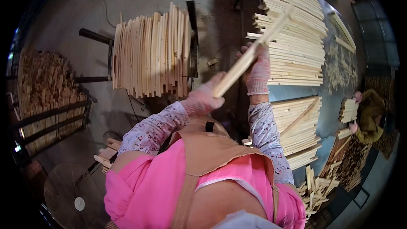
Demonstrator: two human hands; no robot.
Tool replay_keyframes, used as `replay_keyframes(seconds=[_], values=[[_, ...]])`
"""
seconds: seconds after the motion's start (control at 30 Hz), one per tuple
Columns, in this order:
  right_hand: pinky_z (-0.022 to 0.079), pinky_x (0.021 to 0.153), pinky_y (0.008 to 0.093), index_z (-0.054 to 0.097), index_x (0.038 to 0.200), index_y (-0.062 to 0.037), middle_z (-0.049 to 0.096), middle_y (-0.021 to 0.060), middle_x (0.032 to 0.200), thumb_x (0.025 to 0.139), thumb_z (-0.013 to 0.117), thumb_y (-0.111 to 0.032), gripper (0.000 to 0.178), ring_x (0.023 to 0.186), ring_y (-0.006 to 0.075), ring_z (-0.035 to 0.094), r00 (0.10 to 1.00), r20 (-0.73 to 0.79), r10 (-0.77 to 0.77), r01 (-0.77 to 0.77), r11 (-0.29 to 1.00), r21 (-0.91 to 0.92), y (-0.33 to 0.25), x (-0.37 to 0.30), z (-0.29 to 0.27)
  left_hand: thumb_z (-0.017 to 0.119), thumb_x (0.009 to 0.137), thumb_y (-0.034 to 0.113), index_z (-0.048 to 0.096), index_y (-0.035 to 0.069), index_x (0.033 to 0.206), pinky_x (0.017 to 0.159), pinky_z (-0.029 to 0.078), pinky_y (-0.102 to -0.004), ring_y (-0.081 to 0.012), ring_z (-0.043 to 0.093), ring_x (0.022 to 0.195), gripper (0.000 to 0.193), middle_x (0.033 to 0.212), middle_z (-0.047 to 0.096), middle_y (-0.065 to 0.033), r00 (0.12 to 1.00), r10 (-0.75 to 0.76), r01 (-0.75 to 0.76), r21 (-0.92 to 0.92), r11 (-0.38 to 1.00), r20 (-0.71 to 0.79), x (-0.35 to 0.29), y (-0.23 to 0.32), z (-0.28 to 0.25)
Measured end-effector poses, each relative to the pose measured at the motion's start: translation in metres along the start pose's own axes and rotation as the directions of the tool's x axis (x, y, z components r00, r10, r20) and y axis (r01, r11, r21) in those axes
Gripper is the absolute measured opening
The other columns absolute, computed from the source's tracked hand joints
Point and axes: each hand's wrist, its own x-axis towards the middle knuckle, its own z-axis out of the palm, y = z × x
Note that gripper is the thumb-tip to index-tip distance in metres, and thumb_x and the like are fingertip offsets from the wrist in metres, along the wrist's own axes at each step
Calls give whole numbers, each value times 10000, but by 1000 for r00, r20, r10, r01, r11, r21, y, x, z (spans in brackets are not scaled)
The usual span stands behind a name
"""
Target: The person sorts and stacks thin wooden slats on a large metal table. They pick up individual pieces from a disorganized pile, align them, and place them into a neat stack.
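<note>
A long pale wooden strip [239,68] slants across the space in front of me, its far end raised toward the upper right and slightly blurred. My left hand [206,94], in a pinkish knit glove, is closed around its near end. Farther along, my right hand [257,68], gloved alike, grips the same strip near its middle; its fingers are partly hidden. Just right of that hand lies a stack of wooden strips [294,61] on a blue-grey table [292,91]. Left of my hands, a row of strips [150,55] rests on a dark metal rack [193,29].
A second pile of strips [299,123] sits nearer on the table, with short offcuts [316,191] below it. At far right, a co-worker [369,116] holds a bundle of strips [348,110]. A large pile of wood [53,93] and a fan [70,195] stand at left.
</note>
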Motion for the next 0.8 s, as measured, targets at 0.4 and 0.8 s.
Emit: replay_keyframes(seconds=[0.4,0.8], values=[[524,1111,407,570,1552,-69,742,190,1281,962,799,-298,673,1225,307,699,854,-266,-446,-105,353,-930,-7,-67,-223,582,1117,441,501,-31,1568,1278,380,-469,-437,452,1510,657,1606,480,-328,758,-59,493,511,704,-650,47,-369,-168],[512,1113,531,461,1608,-133,611,252,1423,931,773,-313,766,1336,450,602,425,-721,-548,-732,260,-630,-2,-231,-321,534,1068,504,726,-32,1272,1070,528,-467,-450,654,1248,605,1348,678,-319,801,56,430,637,639,-597,122,-319,-200]])
